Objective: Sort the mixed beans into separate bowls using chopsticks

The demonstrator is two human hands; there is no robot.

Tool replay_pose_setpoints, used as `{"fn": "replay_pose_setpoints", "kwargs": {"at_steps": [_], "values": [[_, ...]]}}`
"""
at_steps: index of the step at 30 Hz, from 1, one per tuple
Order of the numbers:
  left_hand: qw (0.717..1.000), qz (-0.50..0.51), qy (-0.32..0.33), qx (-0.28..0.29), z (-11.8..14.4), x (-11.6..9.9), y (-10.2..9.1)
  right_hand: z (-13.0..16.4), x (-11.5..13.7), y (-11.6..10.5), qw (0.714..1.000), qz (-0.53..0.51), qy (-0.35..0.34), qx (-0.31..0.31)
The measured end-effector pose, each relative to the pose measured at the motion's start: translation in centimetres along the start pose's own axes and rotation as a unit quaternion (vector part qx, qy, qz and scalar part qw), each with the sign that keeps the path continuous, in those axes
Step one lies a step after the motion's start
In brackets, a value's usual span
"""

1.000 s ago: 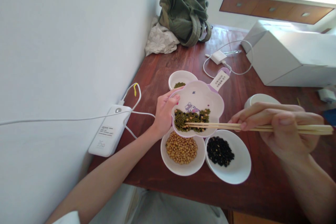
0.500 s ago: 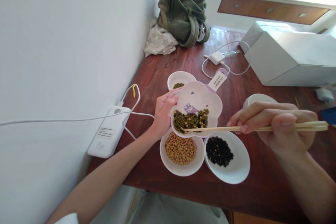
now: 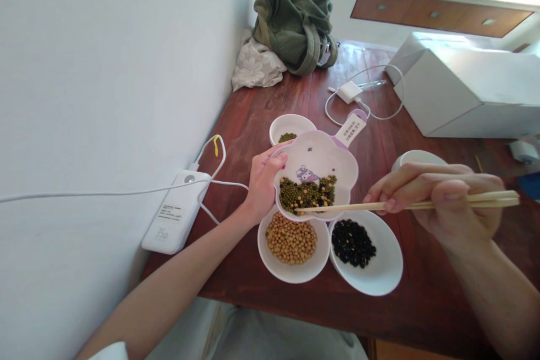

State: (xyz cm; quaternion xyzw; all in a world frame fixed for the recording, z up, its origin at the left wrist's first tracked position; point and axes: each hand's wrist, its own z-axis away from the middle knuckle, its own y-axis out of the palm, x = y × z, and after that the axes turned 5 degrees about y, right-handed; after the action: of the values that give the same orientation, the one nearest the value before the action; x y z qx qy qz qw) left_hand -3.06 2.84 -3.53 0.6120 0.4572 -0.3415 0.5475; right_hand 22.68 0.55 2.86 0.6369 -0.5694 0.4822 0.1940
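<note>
My left hand [image 3: 265,180] grips the left rim of a flower-shaped bowl [image 3: 314,152] with a lilac edge and a labelled handle, tilted toward me. Mixed beans [image 3: 307,194], mostly green with some yellow and black, lie along its lower side. My right hand [image 3: 442,197] is closed around wooden chopsticks [image 3: 405,205], their tips among the beans at the bowl's lower edge. Under the tilted bowl stand a white bowl of soybeans [image 3: 292,242] and a white bowl of black beans [image 3: 353,243]. Behind it, a white bowl holds mung beans [image 3: 287,137].
Another white bowl [image 3: 417,157] stands partly behind my right hand. A power bank [image 3: 175,214] with cables leans by the wall at left. At the back are a green bag [image 3: 295,22], a charger [image 3: 349,91] and a large white box [image 3: 459,84].
My right hand and the chopsticks have shifted very slightly left. The chopstick tips stay at the bowl's lower edge, and my left hand holds the bowl almost still.
</note>
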Motion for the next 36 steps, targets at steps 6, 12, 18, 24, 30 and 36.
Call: {"fn": "replay_pose_setpoints", "kwargs": {"at_steps": [6, 12, 18, 24, 30, 36], "values": [[1.0, 0.013, 0.005, 0.011, 0.0, 0.0, 0.0, -0.2, -0.1, -0.4, 1.0, -0.024, 0.0, 0.0], [1.0, 0.025, 0.011, 0.014, 0.0, -0.1, 0.1, -0.3, -0.3, -0.5, 1.0, -0.021, 0.0, -0.006], [1.0, 0.015, 0.001, 0.009, 0.0, -0.4, 0.2, 0.1, -0.4, 0.1, 0.998, -0.06, 0.006, -0.022], [1.0, 0.021, 0.011, 0.016, -0.1, -0.3, 0.1, 0.4, 0.3, 0.7, 0.994, -0.012, -0.019, -0.108], [1.0, -0.004, 0.007, -0.001, 0.0, -0.3, 0.1, 0.2, -0.3, 0.7, 0.997, -0.018, 0.023, -0.068], [1.0, -0.012, 0.002, -0.009, 0.1, -0.2, 0.1, 0.4, -0.8, 0.8, 0.997, -0.02, 0.039, -0.059]]}}
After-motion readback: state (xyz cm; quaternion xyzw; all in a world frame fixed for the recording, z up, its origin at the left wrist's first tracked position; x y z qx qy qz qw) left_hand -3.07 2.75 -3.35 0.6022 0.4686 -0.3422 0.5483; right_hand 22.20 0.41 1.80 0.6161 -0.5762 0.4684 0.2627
